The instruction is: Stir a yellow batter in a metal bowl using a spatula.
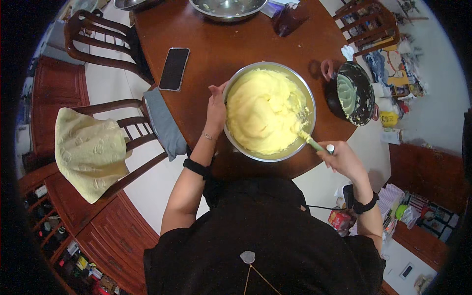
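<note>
A large stainless steel bowl (312,110) stands near the front edge of the wooden table, filled with a smooth, pale yellow mixture (263,114). My left hand (217,107) holds the bowl by its left side, thumb near the rim. In my right hand (341,156) is the green handle of a utensil (313,143), which slants over the bowl's lower right rim. Yellow mixture coats the lower part of the handle, and the utensil's head is partly buried in the mixture, so its kind is unclear.
A dark pot (356,94) with pink handles and residue stands at the right table edge. A smartphone (174,69) lies at left. Another metal bowl (228,16) and a dark translucent container (289,20) stand at the far side. Wooden chairs (107,59) flank the table.
</note>
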Available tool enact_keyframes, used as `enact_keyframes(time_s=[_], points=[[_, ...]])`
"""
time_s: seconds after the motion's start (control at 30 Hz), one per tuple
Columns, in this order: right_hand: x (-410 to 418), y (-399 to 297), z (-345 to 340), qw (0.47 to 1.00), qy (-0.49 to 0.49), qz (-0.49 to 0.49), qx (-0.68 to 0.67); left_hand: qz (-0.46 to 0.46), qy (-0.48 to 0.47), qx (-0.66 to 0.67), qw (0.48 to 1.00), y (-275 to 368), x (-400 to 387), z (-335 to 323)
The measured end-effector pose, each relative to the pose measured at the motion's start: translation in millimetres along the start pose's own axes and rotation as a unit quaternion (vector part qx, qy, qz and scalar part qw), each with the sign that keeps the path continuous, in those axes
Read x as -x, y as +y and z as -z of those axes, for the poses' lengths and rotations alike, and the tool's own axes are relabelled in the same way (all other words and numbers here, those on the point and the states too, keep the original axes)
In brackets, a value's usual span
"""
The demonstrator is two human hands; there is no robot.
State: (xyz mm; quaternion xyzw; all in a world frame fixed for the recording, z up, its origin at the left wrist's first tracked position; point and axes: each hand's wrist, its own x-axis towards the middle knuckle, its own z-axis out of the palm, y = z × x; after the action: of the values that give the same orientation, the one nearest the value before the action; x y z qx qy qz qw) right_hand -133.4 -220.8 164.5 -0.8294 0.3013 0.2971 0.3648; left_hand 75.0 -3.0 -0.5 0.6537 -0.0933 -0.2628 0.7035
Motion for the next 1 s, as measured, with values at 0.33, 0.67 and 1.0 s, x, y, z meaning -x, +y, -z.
enact_keyframes(time_s=[0.33, 0.67, 1.0], points=[[-20.7, 37.9, -50.8, 0.927, -0.044, 0.001, -0.372, 0.015, 0.032, 0.084, 0.996, -6.7, 4.3, -2.8], [-21.9, 38.5, -45.6, 0.91, -0.042, 0.034, -0.41, 0.016, 0.037, 0.087, 0.995, -6.0, 5.1, -3.1], [-4.6, 17.8, -52.8, 0.928, 0.228, 0.27, 0.12, 0.002, 0.019, 0.089, 0.996, -6.4, 4.5, -1.9]])
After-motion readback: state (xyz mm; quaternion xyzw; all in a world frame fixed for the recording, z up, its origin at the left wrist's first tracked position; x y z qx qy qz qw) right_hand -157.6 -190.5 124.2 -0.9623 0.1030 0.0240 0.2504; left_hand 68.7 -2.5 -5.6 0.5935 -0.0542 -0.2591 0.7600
